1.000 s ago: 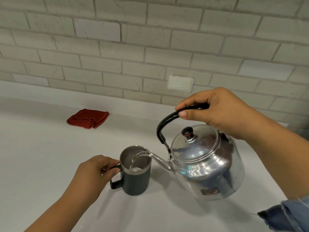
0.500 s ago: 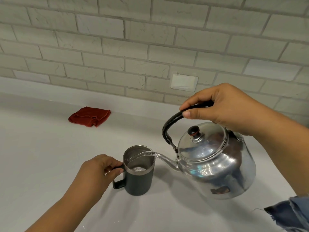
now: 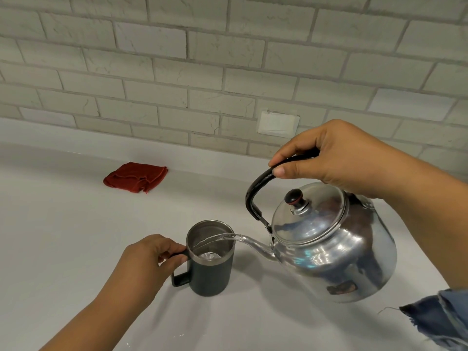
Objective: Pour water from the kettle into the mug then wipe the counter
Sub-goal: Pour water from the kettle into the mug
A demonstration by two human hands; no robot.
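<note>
On the white counter (image 3: pixel 63 236), toward the front, stands a dark mug (image 3: pixel 210 272) with a shiny silver inside. It stands straight up. The left hand (image 3: pixel 149 262) is just left of the mug, with its fingers and thumb curled round the small handle (image 3: pixel 174 278).

Just right of the mug, a shiny silver kettle (image 3: pixel 334 257) is held up off the counter and tipped toward the mug. Its thin spout (image 3: pixel 255 245) reaches close to the mug's rim. A clear stream of water (image 3: pixel 215 239) runs out of the spout and down into the mug, and a little water shines at the bottom. The right hand (image 3: pixel 336 163) is up and to the right of the mug, with its fingers wrapped round the kettle's black handle (image 3: pixel 254 196). The lid (image 3: pixel 309 216) sits on the kettle and has a dark round knob (image 3: pixel 293 197).

Well behind the mug and a bit to the left lies a folded red cloth (image 3: pixel 136 177). Behind the mug is a wall (image 3: pixel 177 72) of pale bricks with a white plate (image 3: pixel 277 122) set in it. Far right of the mug, down in the corner, a bit of frayed blue fabric (image 3: pixel 440 320) shows.
</note>
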